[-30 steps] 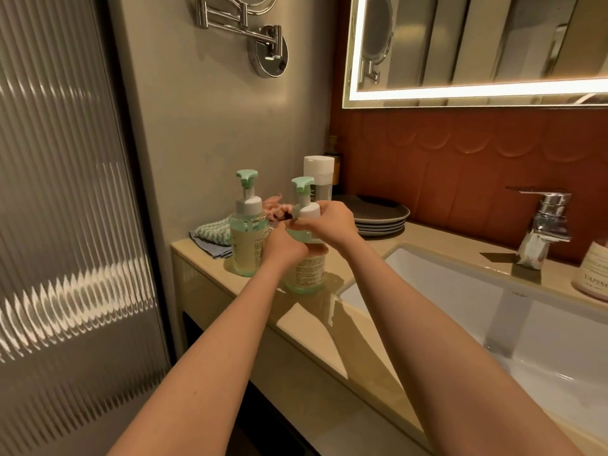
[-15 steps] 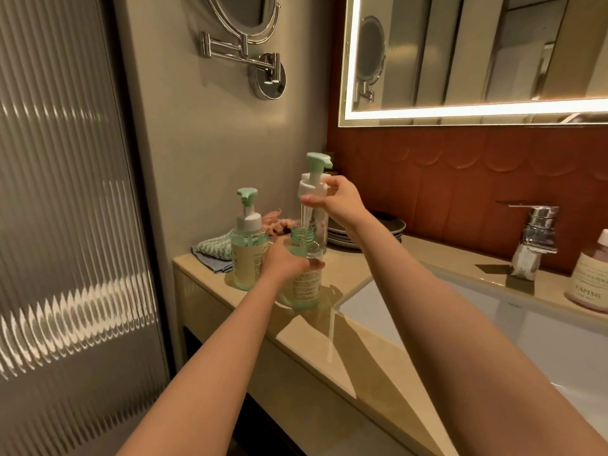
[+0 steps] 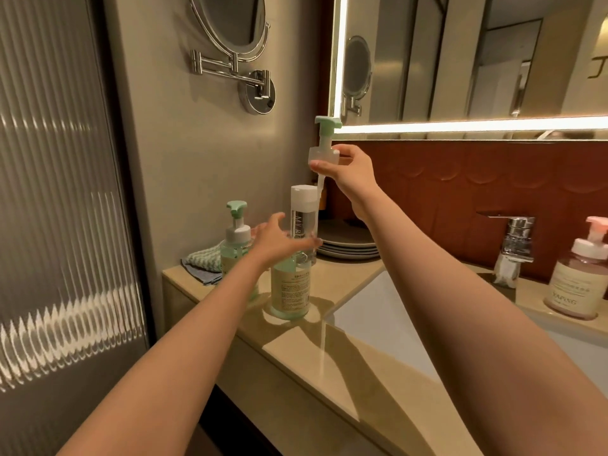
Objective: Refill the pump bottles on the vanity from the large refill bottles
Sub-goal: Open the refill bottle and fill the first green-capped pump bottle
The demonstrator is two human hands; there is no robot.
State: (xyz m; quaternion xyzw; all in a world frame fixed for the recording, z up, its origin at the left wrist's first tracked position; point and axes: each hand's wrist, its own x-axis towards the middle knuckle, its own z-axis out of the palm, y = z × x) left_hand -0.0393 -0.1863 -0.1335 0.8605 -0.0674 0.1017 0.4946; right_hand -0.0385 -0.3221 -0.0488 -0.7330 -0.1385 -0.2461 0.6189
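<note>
Head view: the right hand (image 3: 345, 169) is raised in front of the lower left corner of the lit mirror (image 3: 460, 60). Its thumb and fingers pinch the white collar of a pump (image 3: 324, 143), which is clear of its bottle. The pump's green nozzle points up, and its pale tube (image 3: 320, 187) hangs down below the fingers.

The left hand (image 3: 279, 240) is open, fingers straight and spread, holding nothing. It hangs over the neck of the bottle (image 3: 291, 291), which stands uncapped and upright on the bench (image 3: 296, 350) near the sink's (image 3: 378, 311) left corner. The bottle holds green liquid and bears a pale label.

Just behind it stands the refill (image 3: 304, 218), a tall clear bottle with a white cap on. The left fingers cross in front of it (whether they touch it I cannot tell). To the left, partly behind the left wrist, is a second bottle (image 3: 235, 238) with its green pump fitted.

A folded cloth (image 3: 204, 261) lies at the bench's far left corner, and a stack of grey plates (image 3: 348, 245) sits against the red wall. A chrome tap (image 3: 516, 238) stands behind the sink, with a pink bottle (image 3: 575, 284) to its right. A round mirror (image 3: 237, 21) on a folding arm hangs on the side wall, and a ribbed glass door (image 3: 59, 192) fills the left.
</note>
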